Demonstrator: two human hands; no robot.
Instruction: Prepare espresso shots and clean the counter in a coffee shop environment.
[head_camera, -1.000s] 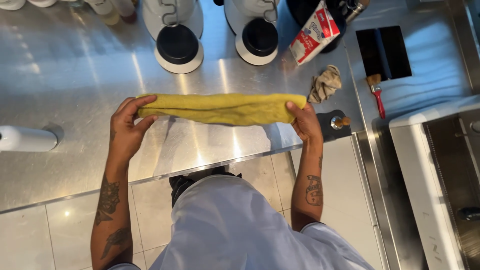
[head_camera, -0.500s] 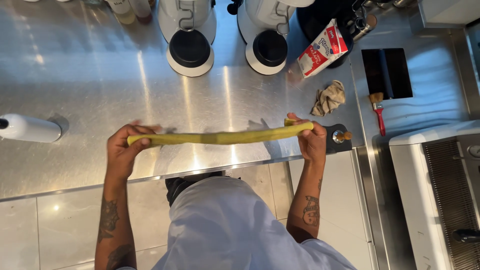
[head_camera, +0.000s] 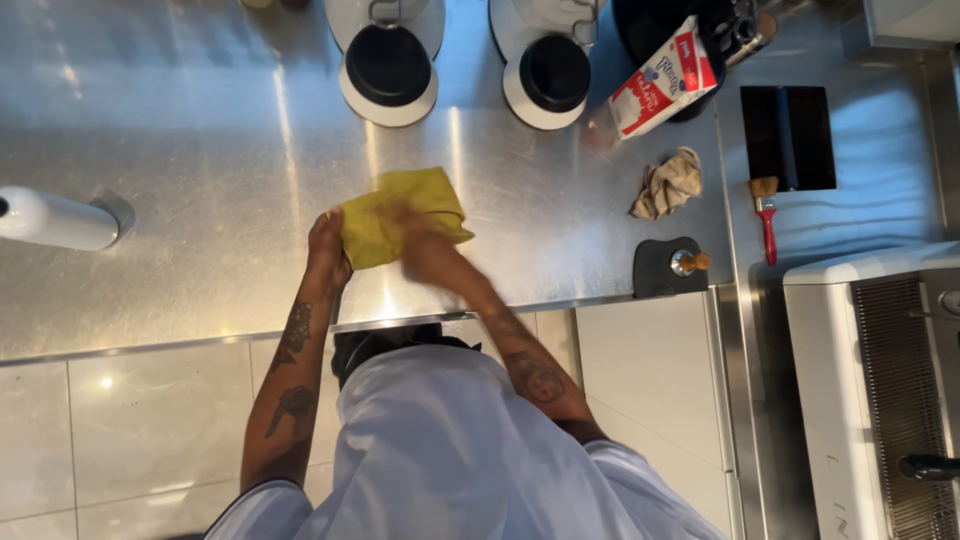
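A yellow cloth (head_camera: 400, 212) lies folded into a small bundle on the steel counter (head_camera: 180, 150). My left hand (head_camera: 327, 248) grips its left edge near the counter's front. My right hand (head_camera: 425, 250) is blurred with motion and lies over the cloth's lower right part, pressing or holding it. Both forearms reach up from the bottom of the view.
Two white machines with round black tops (head_camera: 388, 62) (head_camera: 555, 70) stand at the back. A red and white carton (head_camera: 662, 80), a crumpled beige rag (head_camera: 668, 185), a red-handled brush (head_camera: 766, 215), a black mat (head_camera: 787, 135) and a white cylinder (head_camera: 55, 220) are around.
The cloth was stretched wide between both hands. Now my right hand has swung left across to my left hand, folding the cloth into a compact bundle.
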